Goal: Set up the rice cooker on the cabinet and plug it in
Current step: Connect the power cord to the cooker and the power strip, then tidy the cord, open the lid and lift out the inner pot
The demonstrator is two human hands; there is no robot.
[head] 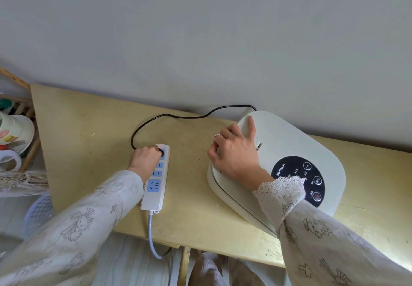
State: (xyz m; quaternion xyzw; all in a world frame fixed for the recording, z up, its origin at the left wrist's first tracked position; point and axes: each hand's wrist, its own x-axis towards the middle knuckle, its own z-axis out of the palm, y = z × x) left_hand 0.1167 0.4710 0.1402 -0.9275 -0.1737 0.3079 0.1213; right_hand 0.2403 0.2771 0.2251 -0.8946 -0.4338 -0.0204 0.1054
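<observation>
Left hand (145,159) grips black plug (161,152); right hand (234,152) lies flat on "zemkon" cooker (301,138).

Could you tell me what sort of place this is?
Probably a home kitchen corner: a rice cooker sits on a worn yellow cabinet, a power strip lies beside it, and cups stand on a wooden rack at the left.

yellow cabinet top (93,129) under rice cooker (289,143), power strip (153,187)
</observation>
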